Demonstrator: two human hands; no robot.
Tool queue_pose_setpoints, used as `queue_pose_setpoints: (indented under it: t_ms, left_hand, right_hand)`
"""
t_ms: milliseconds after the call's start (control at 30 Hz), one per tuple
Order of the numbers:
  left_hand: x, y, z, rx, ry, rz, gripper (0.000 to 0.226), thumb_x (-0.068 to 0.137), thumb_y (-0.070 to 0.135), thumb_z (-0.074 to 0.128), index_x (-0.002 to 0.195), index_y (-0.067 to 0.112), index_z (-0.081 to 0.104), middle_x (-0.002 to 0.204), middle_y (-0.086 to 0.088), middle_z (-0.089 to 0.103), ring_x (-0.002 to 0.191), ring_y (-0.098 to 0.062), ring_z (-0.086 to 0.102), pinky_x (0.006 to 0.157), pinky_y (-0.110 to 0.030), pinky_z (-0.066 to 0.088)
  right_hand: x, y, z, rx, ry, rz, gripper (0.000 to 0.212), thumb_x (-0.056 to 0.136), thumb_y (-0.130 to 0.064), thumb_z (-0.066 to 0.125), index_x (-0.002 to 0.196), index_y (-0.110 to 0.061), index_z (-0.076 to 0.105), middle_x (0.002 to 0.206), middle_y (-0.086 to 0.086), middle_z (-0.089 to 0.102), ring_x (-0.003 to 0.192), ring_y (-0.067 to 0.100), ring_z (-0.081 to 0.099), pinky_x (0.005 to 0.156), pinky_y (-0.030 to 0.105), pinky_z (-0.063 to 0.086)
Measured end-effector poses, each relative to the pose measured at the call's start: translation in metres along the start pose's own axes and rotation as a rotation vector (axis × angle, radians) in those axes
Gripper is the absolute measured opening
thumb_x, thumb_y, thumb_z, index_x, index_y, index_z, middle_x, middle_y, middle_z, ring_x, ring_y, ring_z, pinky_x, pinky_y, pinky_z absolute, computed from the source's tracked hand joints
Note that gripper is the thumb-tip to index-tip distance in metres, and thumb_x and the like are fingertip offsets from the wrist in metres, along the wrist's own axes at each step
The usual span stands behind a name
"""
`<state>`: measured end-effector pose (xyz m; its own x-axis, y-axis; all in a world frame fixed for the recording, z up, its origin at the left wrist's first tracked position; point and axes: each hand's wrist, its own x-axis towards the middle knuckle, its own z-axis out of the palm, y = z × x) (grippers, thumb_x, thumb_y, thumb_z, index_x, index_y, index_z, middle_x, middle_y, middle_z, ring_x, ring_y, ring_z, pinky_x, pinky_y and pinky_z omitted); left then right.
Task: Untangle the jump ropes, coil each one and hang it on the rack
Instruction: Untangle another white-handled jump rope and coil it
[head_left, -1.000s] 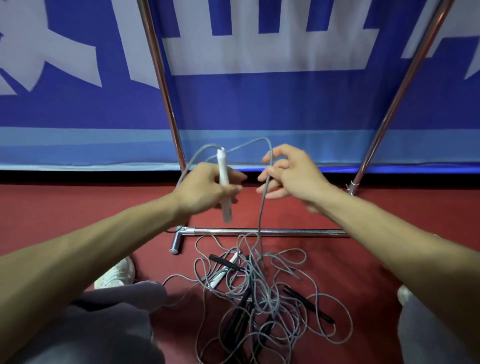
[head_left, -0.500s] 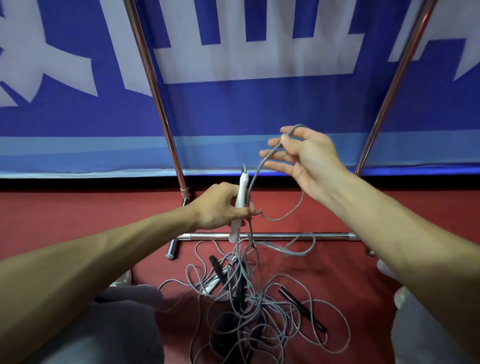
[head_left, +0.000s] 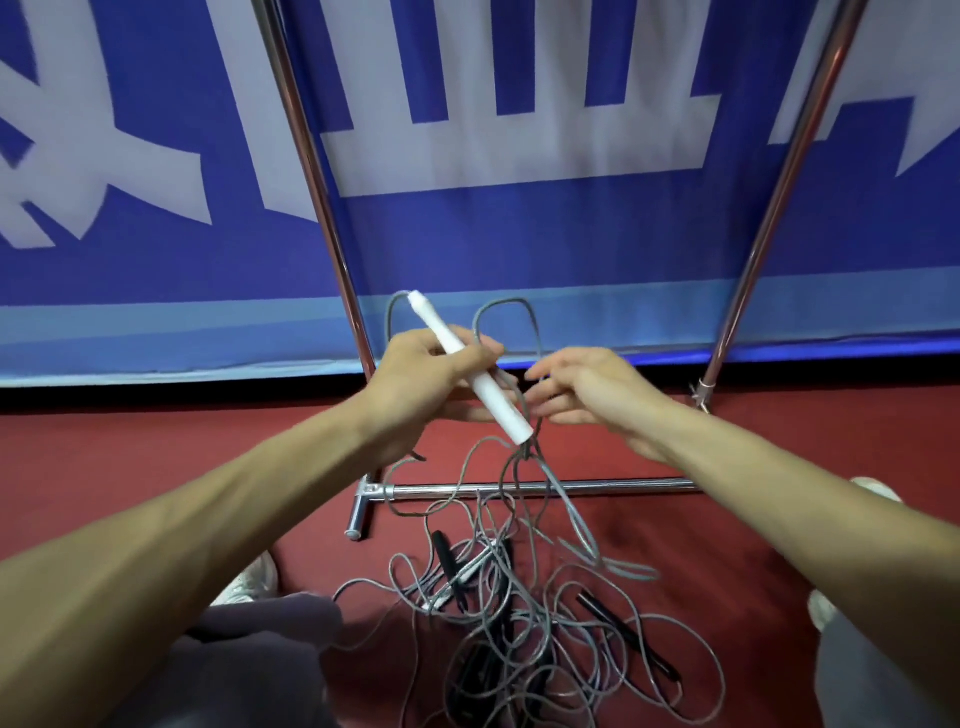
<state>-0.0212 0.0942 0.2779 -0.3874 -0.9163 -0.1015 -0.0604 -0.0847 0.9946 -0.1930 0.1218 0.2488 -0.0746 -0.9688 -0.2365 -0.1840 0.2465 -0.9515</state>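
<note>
My left hand (head_left: 426, 374) grips a white jump-rope handle (head_left: 470, 366), tilted with its top end up-left. A grey cord leaves that top end, arches in a loop (head_left: 506, 304) and runs down by my right hand (head_left: 582, 387), whose fingers pinch the cord close to the handle's lower end. From there several strands drop to a tangled pile of grey ropes (head_left: 519, 613) on the red floor, with black handles (head_left: 447, 558) mixed in. The chrome rack (head_left: 545, 488) stands just behind the pile.
The rack's two slanted uprights (head_left: 322, 208) rise against a blue and white banner (head_left: 519, 234). My knees in grey trousers (head_left: 249, 660) and white shoes (head_left: 254, 577) flank the pile on the red floor (head_left: 130, 452).
My left hand has lifted the white handle and tipped it up-left. My right hand has come down from its raised position to meet the cord beside the handle.
</note>
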Motion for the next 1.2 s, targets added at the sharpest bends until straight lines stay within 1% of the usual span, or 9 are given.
queue_pose_setpoints:
  t_ms: [100, 300, 433, 533, 633, 733, 900, 1000, 1200]
  left_hand:
    - [-0.002, 0.003, -0.010, -0.069, 0.023, -0.007, 0.007, 0.094, 0.009, 0.060, 0.089, 0.006, 0.062, 0.085, -0.023, 0.071, 0.077, -0.031, 0.072, 0.063, -0.033, 0.059]
    - [-0.004, 0.015, -0.021, -0.250, 0.066, 0.044, 0.010, 0.095, 0.015, 0.057, 0.087, 0.009, 0.059, 0.076, -0.012, 0.071, 0.076, -0.025, 0.072, 0.068, -0.033, 0.061]
    - [-0.003, 0.024, -0.027, -0.323, 0.083, 0.103, 0.011, 0.097, 0.017, 0.055, 0.088, 0.011, 0.057, 0.077, -0.012, 0.072, 0.077, -0.023, 0.072, 0.064, -0.029, 0.058]
    - [-0.004, 0.020, -0.024, -0.280, 0.065, 0.090, 0.010, 0.096, 0.016, 0.057, 0.088, 0.010, 0.057, 0.080, -0.015, 0.072, 0.080, -0.027, 0.072, 0.069, -0.033, 0.059]
    - [-0.004, 0.016, -0.020, -0.314, 0.033, 0.077, 0.013, 0.096, 0.016, 0.057, 0.085, 0.010, 0.058, 0.082, -0.017, 0.071, 0.081, -0.027, 0.072, 0.071, -0.035, 0.060]
    - [-0.002, 0.017, -0.018, -0.345, 0.030, 0.089, 0.014, 0.097, 0.019, 0.056, 0.086, 0.011, 0.059, 0.082, -0.015, 0.072, 0.082, -0.025, 0.072, 0.069, -0.032, 0.059]
    - [0.002, 0.002, -0.023, -0.171, 0.080, 0.088, 0.029, 0.098, 0.029, 0.054, 0.108, 0.002, 0.060, 0.097, -0.020, 0.072, 0.091, -0.028, 0.073, 0.071, -0.032, 0.060]
    - [0.001, -0.009, -0.021, 0.036, 0.049, 0.047, 0.021, 0.097, 0.022, 0.057, 0.104, 0.003, 0.062, 0.096, -0.021, 0.073, 0.085, -0.028, 0.073, 0.067, -0.029, 0.057]
    - [0.008, 0.002, -0.009, -0.058, 0.186, 0.173, 0.014, 0.097, 0.013, 0.058, 0.099, 0.000, 0.061, 0.088, -0.014, 0.073, 0.082, -0.027, 0.074, 0.068, -0.029, 0.059]
  right_hand:
    - [-0.003, 0.008, 0.010, -0.295, -0.175, -0.074, 0.020, 0.094, -0.012, 0.051, 0.090, -0.014, 0.070, 0.086, 0.004, 0.068, 0.077, 0.007, 0.056, 0.076, 0.023, 0.040]
    - [0.002, 0.031, 0.013, -0.711, -0.234, -0.237, 0.012, 0.090, -0.016, 0.064, 0.099, -0.017, 0.071, 0.079, -0.015, 0.067, 0.069, -0.006, 0.058, 0.075, 0.017, 0.046]
    - [0.005, 0.045, 0.009, -0.985, -0.310, -0.206, 0.025, 0.087, -0.019, 0.069, 0.111, -0.018, 0.068, 0.110, -0.006, 0.069, 0.102, 0.010, 0.062, 0.094, 0.024, 0.045]
    - [0.007, 0.043, 0.014, -0.752, -0.226, -0.209, 0.039, 0.083, -0.018, 0.073, 0.119, -0.016, 0.059, 0.116, -0.003, 0.065, 0.109, 0.017, 0.061, 0.101, 0.031, 0.045]
    - [0.007, 0.034, 0.020, -0.525, -0.202, -0.247, 0.031, 0.086, -0.009, 0.070, 0.115, -0.011, 0.061, 0.106, -0.001, 0.066, 0.108, 0.022, 0.062, 0.100, 0.032, 0.046]
    - [0.004, 0.028, 0.024, -0.525, -0.182, -0.280, 0.009, 0.091, -0.006, 0.063, 0.096, -0.010, 0.069, 0.098, 0.009, 0.072, 0.093, 0.026, 0.069, 0.089, 0.035, 0.052]
    - [-0.002, 0.009, 0.014, -0.111, -0.038, -0.197, 0.019, 0.095, -0.003, 0.056, 0.084, -0.017, 0.061, 0.076, 0.007, 0.067, 0.063, 0.017, 0.068, 0.061, 0.030, 0.058]
    - [-0.007, -0.006, 0.007, 0.042, 0.006, -0.216, 0.011, 0.094, -0.002, 0.058, 0.087, -0.011, 0.061, 0.077, 0.011, 0.066, 0.061, 0.019, 0.069, 0.058, 0.033, 0.061]
    - [-0.006, -0.015, 0.000, 0.141, 0.146, -0.112, 0.010, 0.098, -0.004, 0.052, 0.089, -0.006, 0.057, 0.079, 0.012, 0.063, 0.062, 0.021, 0.069, 0.051, 0.031, 0.059]
